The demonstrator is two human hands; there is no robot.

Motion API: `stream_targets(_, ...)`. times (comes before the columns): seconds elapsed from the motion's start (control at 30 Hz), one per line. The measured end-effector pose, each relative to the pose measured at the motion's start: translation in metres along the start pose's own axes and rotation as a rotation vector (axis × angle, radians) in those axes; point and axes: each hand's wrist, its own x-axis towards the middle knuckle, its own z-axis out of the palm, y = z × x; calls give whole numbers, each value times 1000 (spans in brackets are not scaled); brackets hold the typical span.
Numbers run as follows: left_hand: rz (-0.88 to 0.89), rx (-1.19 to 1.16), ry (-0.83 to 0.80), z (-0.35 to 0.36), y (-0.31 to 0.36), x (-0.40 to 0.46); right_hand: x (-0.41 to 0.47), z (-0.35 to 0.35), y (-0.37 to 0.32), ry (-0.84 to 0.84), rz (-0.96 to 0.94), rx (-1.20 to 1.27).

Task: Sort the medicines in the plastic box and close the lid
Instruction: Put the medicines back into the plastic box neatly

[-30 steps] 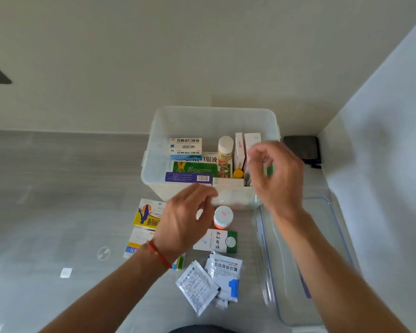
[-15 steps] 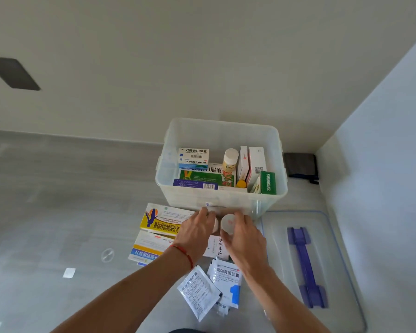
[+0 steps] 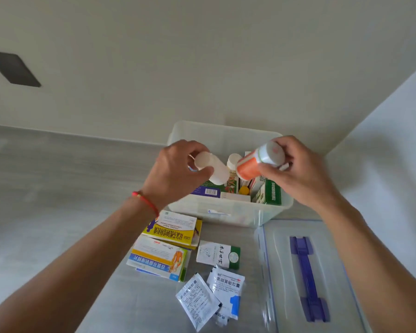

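I see a clear plastic box [image 3: 228,213] on the grey table, lid [image 3: 341,272] flat beside it | left hand [image 3: 175,174] grips a smooth white bottle [image 3: 211,169] over it | right hand [image 3: 298,174] grips an orange bottle [image 3: 255,164].

In front of me a plain cream wall [image 3: 202,56] carries a dark grey rectangular panel [image 3: 12,68]. A pale bluish-white wall [image 3: 394,152] stands at my right, above the grey wood-grain surface [image 3: 58,176].
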Motion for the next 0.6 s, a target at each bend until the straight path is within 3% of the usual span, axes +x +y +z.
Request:
stream_targets(0.13,-53,214,-130,45,-33,41,62,46,23,-282,32,-174)
stream_targets(0.3,-113,268,-234,84,-53,66,93,92,49,-413,-76,-470)
stream_targets(0.6,-3,562,-562,125,-44,82,92,113,72,-371,-245,-787)
